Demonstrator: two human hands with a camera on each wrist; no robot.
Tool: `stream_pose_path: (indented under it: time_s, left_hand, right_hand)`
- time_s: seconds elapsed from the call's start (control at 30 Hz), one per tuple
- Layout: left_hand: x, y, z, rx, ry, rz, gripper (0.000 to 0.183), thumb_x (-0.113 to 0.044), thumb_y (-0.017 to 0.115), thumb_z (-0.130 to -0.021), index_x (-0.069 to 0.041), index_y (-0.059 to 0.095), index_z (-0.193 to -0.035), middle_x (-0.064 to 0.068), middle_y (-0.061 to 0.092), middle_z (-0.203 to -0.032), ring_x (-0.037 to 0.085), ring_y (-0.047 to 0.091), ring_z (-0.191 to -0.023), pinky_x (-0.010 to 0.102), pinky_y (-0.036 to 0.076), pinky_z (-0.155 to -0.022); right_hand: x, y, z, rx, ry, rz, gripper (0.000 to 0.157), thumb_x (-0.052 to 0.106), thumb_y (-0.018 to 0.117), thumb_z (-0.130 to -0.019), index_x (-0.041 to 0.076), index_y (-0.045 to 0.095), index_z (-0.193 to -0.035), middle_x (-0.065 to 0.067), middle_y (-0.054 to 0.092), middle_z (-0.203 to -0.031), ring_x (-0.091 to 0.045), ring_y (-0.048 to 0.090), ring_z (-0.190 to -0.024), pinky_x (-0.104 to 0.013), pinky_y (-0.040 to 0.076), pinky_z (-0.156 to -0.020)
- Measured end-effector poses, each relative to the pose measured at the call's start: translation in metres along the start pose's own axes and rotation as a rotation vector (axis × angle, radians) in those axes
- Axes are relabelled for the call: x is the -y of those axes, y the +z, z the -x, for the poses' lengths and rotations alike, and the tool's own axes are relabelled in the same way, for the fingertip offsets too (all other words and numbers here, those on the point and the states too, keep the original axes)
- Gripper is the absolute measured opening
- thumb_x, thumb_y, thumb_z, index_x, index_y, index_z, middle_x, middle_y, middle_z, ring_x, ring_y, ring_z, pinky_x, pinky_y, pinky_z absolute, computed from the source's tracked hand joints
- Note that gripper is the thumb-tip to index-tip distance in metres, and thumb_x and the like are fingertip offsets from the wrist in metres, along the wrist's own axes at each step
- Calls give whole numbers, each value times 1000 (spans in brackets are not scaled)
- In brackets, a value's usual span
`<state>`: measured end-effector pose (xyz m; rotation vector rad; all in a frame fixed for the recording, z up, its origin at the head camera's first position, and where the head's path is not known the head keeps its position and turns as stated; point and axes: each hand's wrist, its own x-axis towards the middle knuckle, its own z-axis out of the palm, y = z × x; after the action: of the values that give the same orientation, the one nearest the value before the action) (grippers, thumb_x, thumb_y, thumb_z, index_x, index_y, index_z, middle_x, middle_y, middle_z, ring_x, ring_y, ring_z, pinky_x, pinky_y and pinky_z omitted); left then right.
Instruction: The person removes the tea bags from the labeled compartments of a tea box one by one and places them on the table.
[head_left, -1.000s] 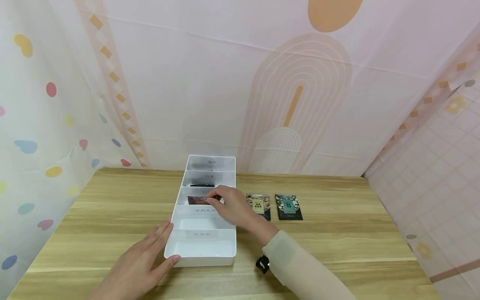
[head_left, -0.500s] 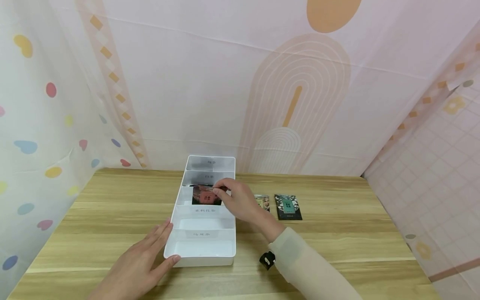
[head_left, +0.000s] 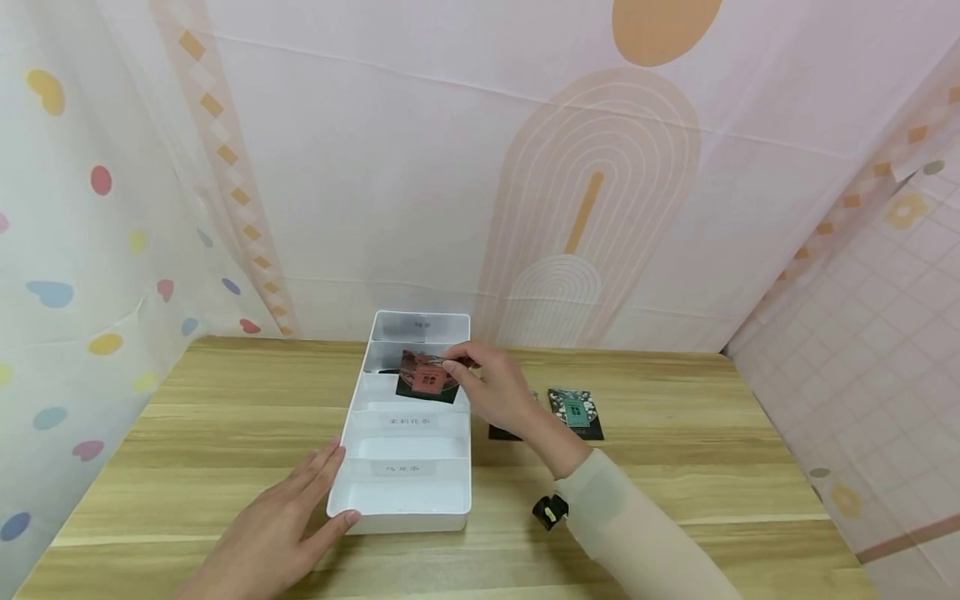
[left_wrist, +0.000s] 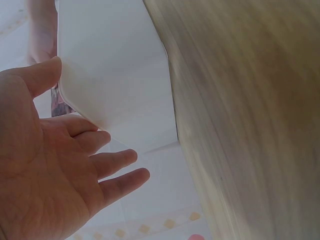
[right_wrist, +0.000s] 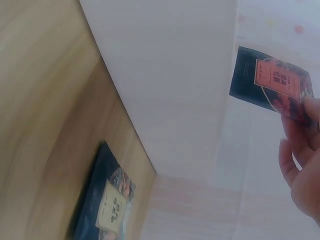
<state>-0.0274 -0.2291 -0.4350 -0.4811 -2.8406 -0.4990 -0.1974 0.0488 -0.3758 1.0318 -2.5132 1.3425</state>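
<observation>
A white divided tray (head_left: 400, 523) with labelled compartments stands lengthwise on the table. My right hand (head_left: 495, 392) pinches a red-and-black tea sachet (head_left: 427, 379) by its top edge, above the tray's middle compartments. In the right wrist view the sachet (right_wrist: 272, 82) hangs beyond the tray's outer wall (right_wrist: 165, 75), its label facing the camera. My left hand (head_left: 281, 517) rests against the tray's near left corner, fingers extended. The left wrist view shows its thumb and fingertips (left_wrist: 131, 156) along the tray wall (left_wrist: 115, 65). A dark sachet edge (head_left: 387, 372) shows in the compartment second from the back.
To the right of the tray lie a green-labelled sachet (head_left: 576, 413) and a yellow-labelled sachet (right_wrist: 111, 207), which the right hand mostly covers in the head view. Patterned cloth (head_left: 375, 167) hangs behind the wooden table (head_left: 660, 467).
The right hand has lifted the red sachet out of the middle compartment, moving up and slightly right. More of its printed front shows now. The left hand has stayed put.
</observation>
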Motion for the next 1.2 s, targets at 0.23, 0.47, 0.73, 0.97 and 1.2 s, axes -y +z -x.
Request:
stream_pose_path:
  time_s: [0.23, 0.47, 0.73, 0.97, 1.2]
  left_hand:
    - [0, 1, 0, -28, 18, -11, 79, -45, 79, -93, 4, 53, -150, 16, 50, -158, 37, 56, -137, 52, 52, -99]
    - [1, 1, 0, -38, 27, -8, 79, -44, 79, -93, 4, 53, -150, 17, 50, -157, 38, 56, -137, 46, 52, -104]
    - [2, 2, 0, -39, 28, -6, 78, -45, 77, -95, 3, 52, -151, 17, 50, -158, 38, 56, -136, 51, 52, -99]
    - [2, 2, 2, -29, 28, 4, 78, -44, 77, -95, 3, 51, -152, 17, 50, -158, 37, 57, -135, 52, 53, -97]
    - [1, 2, 3, -37, 28, 10, 77, -43, 77, -95, 3, 51, -152, 18, 50, -157, 36, 57, -135, 52, 55, -96]
  right_hand:
    - [0, -16, 3, -15, 8, 4, 16, 10, 63, -106, 2, 73, -116, -5, 74, -103, -17, 67, -93, -34, 58, -84]
    - [-6, -34, 6, -70, -35, 26, 14, 5, 64, -105, 0, 73, -115, -6, 73, -99, -16, 66, -86, -34, 58, -81]
    - [-15, -54, 14, -93, -17, 52, 14, 6, 64, -105, 1, 73, -115, -4, 72, -98, -14, 64, -84, -32, 57, -75]
    - [-25, -67, 23, -117, -2, 47, 13, 5, 65, -104, 1, 73, -113, -6, 72, -98, -16, 64, -81, -31, 56, -73]
    - [-34, -80, 32, -139, 23, 72, 12, 6, 65, -105, 3, 74, -112, -6, 74, -98, -16, 66, -82, -32, 56, -70]
